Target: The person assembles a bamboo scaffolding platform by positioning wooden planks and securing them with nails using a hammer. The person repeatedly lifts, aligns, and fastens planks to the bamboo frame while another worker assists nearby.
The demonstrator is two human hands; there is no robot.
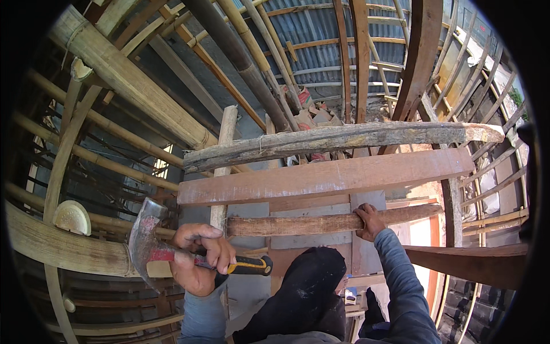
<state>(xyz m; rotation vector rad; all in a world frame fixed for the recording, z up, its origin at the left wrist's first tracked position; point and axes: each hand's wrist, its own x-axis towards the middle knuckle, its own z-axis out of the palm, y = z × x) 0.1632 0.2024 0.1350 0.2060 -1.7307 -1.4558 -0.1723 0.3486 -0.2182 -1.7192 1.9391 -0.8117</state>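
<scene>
My left hand (196, 265) is closed round a claw hammer (146, 232), up near its worn head. The hammer lies crosswise: the head points left, while the black and yellow grip sticks out to the right of my fingers. My right hand (370, 222) grips a narrow rough wooden batten (292, 225), with its fingers over the far edge. Just beyond the batten lies a wide reddish plank (326, 176), and past that a weathered grey beam (344, 139). All three run roughly side by side, left to right. An upright-looking pale strip of timber (219, 213) meets the batten's left end.
Thick bamboo poles (134, 86) cross on the left, over a dim space below. A dark timber (464, 265) juts in at the right. Corrugated metal sheeting (306, 54) shows at the far side. Below me are my bent knee and several boards.
</scene>
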